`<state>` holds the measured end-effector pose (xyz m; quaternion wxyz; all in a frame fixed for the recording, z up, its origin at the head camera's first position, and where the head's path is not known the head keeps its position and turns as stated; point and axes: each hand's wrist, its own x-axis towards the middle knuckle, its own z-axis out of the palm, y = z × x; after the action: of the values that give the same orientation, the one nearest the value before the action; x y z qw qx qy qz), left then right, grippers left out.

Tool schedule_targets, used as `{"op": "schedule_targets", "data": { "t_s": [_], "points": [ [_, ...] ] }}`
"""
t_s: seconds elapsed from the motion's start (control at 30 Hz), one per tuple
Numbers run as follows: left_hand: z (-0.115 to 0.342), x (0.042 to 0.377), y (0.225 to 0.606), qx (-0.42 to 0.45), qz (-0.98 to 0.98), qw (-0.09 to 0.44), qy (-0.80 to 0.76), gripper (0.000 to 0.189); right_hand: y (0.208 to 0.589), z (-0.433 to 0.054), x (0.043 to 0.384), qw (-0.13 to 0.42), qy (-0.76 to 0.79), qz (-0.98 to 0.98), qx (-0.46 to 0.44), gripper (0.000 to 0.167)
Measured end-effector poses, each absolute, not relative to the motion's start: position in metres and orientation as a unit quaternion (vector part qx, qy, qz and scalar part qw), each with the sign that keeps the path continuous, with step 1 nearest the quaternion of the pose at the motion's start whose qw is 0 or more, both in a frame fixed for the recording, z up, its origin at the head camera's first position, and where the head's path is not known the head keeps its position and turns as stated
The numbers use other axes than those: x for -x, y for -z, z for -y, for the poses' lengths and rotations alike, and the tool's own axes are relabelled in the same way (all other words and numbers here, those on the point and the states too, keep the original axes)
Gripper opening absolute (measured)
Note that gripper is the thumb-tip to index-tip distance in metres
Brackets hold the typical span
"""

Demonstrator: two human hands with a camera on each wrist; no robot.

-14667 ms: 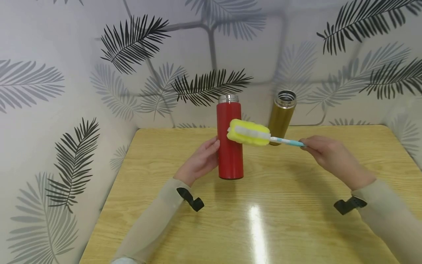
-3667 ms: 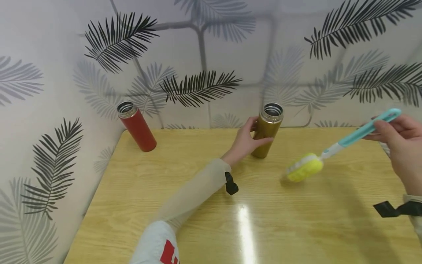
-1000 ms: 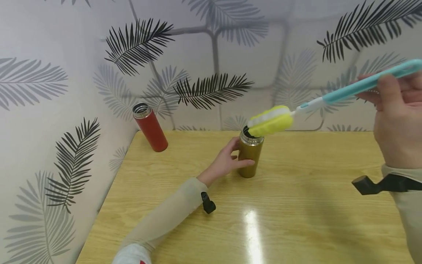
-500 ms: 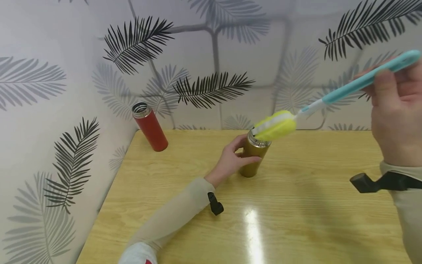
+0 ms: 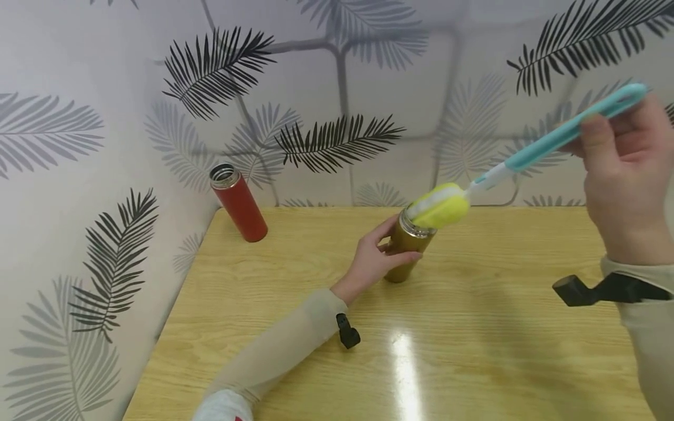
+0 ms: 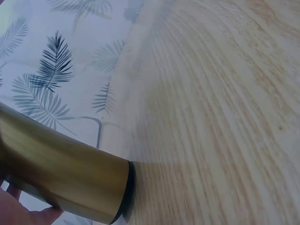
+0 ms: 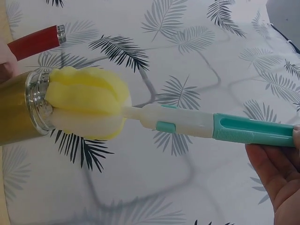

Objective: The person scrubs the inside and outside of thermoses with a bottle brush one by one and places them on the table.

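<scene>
My left hand (image 5: 371, 257) grips the gold thermos bottle (image 5: 404, 248) round its side, and the bottle leans a little to the right. In the left wrist view the lower body of the gold bottle (image 6: 70, 168) shows, with its dark base rim at the table. My right hand (image 5: 626, 169) pinches the teal handle of a bottle brush (image 5: 553, 143). The brush's yellow and white sponge head (image 7: 86, 103) is at the bottle's metal mouth (image 7: 40, 103), its tip inside the opening and most of it outside.
A red thermos bottle (image 5: 239, 204), uncapped, stands at the table's back left corner. The wooden table (image 5: 295, 257) meets a wall (image 5: 389, 76) with a leaf pattern behind it.
Over the last second the gold bottle has tilted to the right and the sponge head has moved down into its mouth. Earlier, the left hand held the red bottle, which now stands at the left.
</scene>
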<state>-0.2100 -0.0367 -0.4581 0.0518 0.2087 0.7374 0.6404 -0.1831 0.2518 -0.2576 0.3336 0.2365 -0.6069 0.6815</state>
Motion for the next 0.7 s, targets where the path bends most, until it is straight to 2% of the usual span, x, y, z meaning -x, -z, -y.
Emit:
{"op": "schedule_targets", "data": {
  "t_s": [0.2, 0.37, 0.43, 0.7],
  "points": [
    [0.035, 0.208, 0.457, -0.234, -0.752, 0.049, -0.615, 0.088, 0.262, -0.255, 0.183, 0.344, -0.67, 0.619, -0.222, 0.019],
    [0.032, 0.21, 0.452, -0.241, -0.75, 0.045, -0.615, 0.08, 0.26, -0.258, 0.178, 0.347, -0.656, 0.636, -0.211, 0.024],
    [0.032, 0.21, 0.451, -0.234, -0.748, 0.042, -0.619, 0.078, 0.257, -0.257, 0.178, 0.346, -0.662, 0.628, -0.217, 0.02],
    [0.029, 0.212, 0.447, -0.22, -0.765, 0.006, -0.606, 0.082, 0.259, -0.262, 0.176, 0.368, -0.614, 0.668, -0.204, 0.015]
  ]
}}
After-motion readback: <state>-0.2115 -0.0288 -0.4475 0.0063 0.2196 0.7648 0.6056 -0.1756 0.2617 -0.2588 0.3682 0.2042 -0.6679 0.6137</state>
